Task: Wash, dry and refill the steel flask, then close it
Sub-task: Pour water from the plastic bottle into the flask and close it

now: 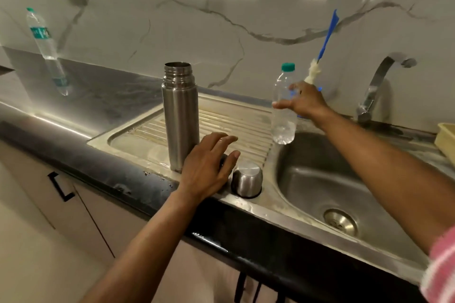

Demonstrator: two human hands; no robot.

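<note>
The flask (181, 115) stands upright and uncapped on the ribbed drainboard (236, 120) of the sink (317, 174), near the front edge of the table (103, 96). Its cup lid (247, 178) lies upside down just beside it, toward the basin. The left hand (209, 167) hovers with fingers spread and relaxed, holding nothing, low beside the flask base and over a small dark part that is mostly hidden (possibly the stopper; it cannot be confirmed). The right hand (304, 101) is reached out to a small bottle (283, 106) with a green cap at the basin's rim; its fingers wrap the bottle's middle, and the bottle holds only a little water at the bottom. A blue-handled brush (322, 49) leans against the wall behind it. A second bottle (46, 49) stands well apart at far left. Judgement: the flask is rigid, smooth steel, likely slick from droplets visible nearby, and tall enough to tip if nudged at the neck. The sound hold is around the mid-body with a full wrap, clear of the threaded neck. The thin plastic bottle will flex under a hard squeeze.
</note>
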